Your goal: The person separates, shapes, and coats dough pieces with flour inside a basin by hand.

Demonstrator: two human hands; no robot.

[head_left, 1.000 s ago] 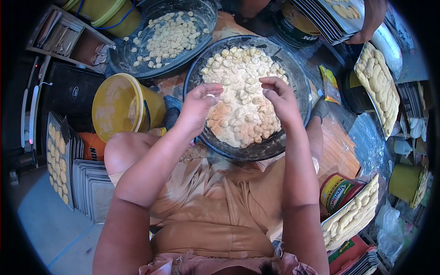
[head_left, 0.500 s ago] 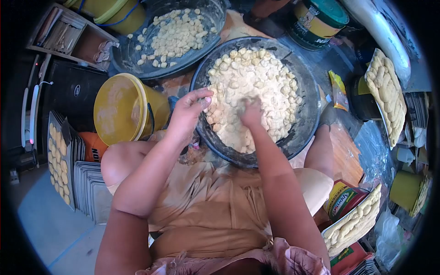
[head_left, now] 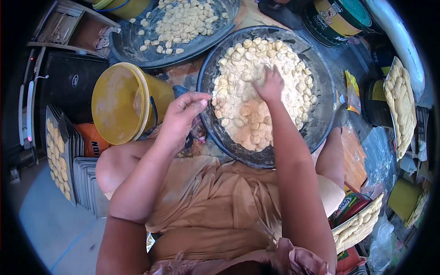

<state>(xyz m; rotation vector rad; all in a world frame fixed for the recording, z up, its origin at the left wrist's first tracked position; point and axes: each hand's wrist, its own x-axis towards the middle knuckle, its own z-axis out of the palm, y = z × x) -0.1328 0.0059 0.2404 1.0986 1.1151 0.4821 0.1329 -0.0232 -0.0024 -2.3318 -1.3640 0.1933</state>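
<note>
A wide dark basin (head_left: pixel 326 98) stands in front of my crossed legs, holding many small round dough pieces (head_left: pixel 305 87) dusted with pale flour (head_left: pixel 243 85). My right hand (head_left: pixel 270 85) is inside it, fingers spread and palm down on the floury pieces. At the basin's left rim is my left hand (head_left: pixel 183 114), its thumb and fingers closed over the edge. Below my right hand, some of the dough pieces (head_left: pixel 254 121) show browner than the rest.
Behind the basin, a dark tray (head_left: pixel 133 52) holds more dough pieces (head_left: pixel 185 23). A yellow bucket (head_left: pixel 120 103) lies tilted at left. Trays of shaped dough (head_left: pixel 398 107) stand on both sides, with a green-lidded tub (head_left: pixel 337 20) at the back right.
My right hand has moved up and away from me across the basin, its fingers spreading. My left hand stays at the rim. The whole view has shifted slightly.
</note>
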